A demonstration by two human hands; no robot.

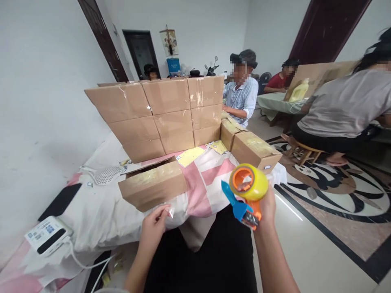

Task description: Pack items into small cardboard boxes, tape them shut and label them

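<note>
My right hand [267, 209] grips a tape dispenser [255, 184] with a yellow roll, an orange frame and a blue flap, held up over my lap. Pinched between the fingers of my left hand [155, 223] is a small piece of clear tape [171, 211]. Just beyond that hand sits a cardboard box [155, 185] at the near table edge, with yellowish tape along its top and a dark gap at its far side. How the right fingers wrap the handle is partly hidden by the dispenser.
Stacked cardboard boxes [171, 118] stand like a wall behind; more boxes [255, 148] line the right edge. A white device [49, 235] with a cable lies at left on the cloth [100, 211]. Beyond, a person in a light shirt [244, 97] and other people sit.
</note>
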